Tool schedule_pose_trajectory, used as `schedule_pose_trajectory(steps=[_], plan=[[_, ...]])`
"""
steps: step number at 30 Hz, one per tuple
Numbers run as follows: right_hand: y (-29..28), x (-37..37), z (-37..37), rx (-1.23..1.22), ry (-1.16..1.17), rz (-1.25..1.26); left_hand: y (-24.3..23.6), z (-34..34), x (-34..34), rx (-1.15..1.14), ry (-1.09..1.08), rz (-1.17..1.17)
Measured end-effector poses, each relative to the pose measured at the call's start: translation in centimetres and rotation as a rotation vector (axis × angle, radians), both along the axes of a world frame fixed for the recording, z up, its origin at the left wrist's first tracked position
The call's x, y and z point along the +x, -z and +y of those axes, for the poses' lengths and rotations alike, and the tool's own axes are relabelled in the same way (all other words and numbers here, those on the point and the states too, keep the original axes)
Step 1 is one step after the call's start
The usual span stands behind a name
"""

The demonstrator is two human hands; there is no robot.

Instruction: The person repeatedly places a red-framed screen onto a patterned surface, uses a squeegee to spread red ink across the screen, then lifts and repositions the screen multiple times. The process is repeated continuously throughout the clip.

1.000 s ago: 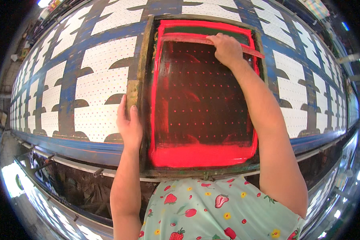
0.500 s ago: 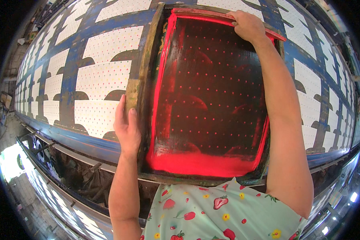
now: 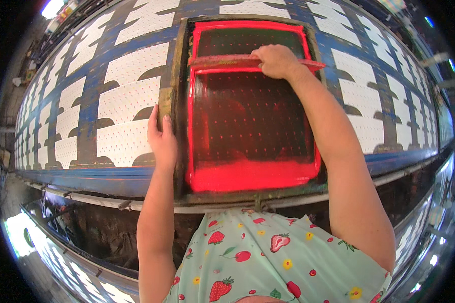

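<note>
Right hand (image 3: 278, 61) in a fist around a red bar (image 3: 222, 62), left hand (image 3: 163, 144) apparently in a pinch on the frame (image 3: 178, 65).

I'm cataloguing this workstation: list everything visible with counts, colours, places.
table: one, mostly blue, central
frame: one, brown, on table
panel: one, dark, red-dotted, inside frame
red bar: one, red, across panel's far part
paint: uncounted, red, chiefly panel's near end
dotted pieces: many, white, in rows on table
bright patches: several, white, outer edges
garment: one, pale green, fruit-printed, bottom
left hand: one, bare, at frame's left edge
right hand: one, bare, gripping red bar
</note>
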State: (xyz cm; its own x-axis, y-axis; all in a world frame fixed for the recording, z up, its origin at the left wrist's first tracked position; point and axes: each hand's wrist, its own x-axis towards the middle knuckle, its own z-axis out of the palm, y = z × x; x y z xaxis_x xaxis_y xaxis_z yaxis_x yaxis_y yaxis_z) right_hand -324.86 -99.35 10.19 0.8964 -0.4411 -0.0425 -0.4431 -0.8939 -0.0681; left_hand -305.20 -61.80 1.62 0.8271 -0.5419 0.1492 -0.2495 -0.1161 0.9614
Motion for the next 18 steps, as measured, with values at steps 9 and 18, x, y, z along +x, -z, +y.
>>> schedule_pose_trajectory(steps=[9,18], plan=[[-1.0,-11.9,22.1,0.130,0.047,-0.015,1.6,-0.3,0.8,0.012,-0.041,-0.164],[0.0,-18.9,33.5,0.094,0.030,-0.138,-0.3,-0.2,0.0,0.240,-0.097,-0.206]])
